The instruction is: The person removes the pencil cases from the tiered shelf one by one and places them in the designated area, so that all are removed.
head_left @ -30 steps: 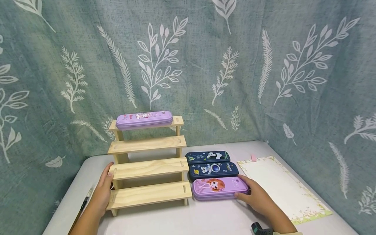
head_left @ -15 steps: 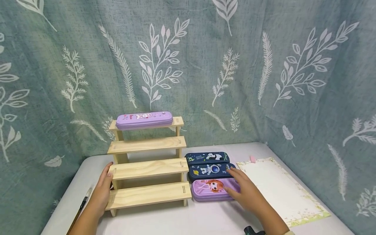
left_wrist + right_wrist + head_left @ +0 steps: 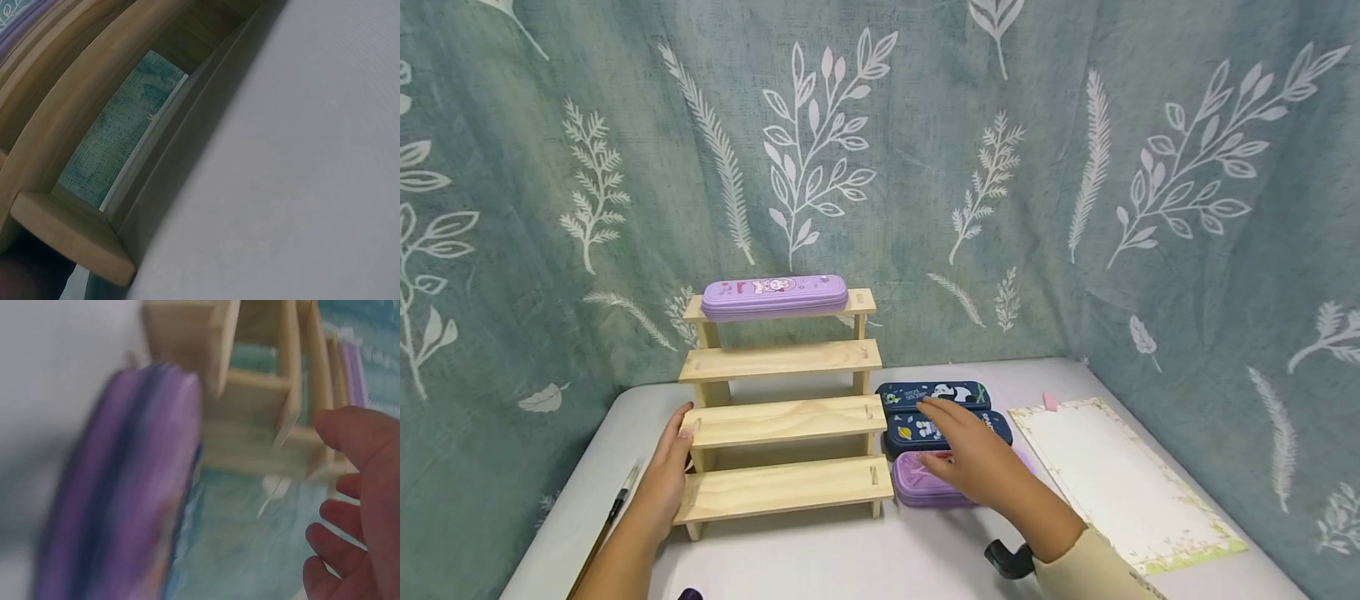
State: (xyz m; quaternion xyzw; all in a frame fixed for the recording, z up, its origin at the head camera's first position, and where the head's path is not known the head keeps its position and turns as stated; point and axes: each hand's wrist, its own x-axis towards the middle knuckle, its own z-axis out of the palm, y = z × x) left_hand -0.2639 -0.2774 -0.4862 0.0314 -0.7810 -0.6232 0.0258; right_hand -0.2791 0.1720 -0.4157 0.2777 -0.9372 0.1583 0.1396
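My left hand [image 3: 662,479] holds the left side of a wooden four-step display stand [image 3: 790,421], its thumb at the third shelf's end. In the left wrist view the stand's lower end [image 3: 75,237] is close, with a dark, blurred fingertip below it. A lilac pencil case [image 3: 775,296] lies on the top shelf. My right hand [image 3: 977,458], fingers spread and holding nothing, is over a purple pencil case [image 3: 925,493] with a girl picture, partly hiding it. Behind that lie a navy astronaut pencil case [image 3: 904,437] and a navy panda pencil case [image 3: 925,393].
A sheet of border-printed paper [image 3: 1112,475] lies at the right, with a small pink piece [image 3: 1049,402] at its far edge. A paintbrush [image 3: 604,533] lies left of the left forearm. A green leaf-patterned cloth [image 3: 910,208] hangs behind the table.
My right hand has let go of the purple pencil case's right end and moved left above it, toward the stand. The left hand stays on the stand. The head view has shifted slightly.
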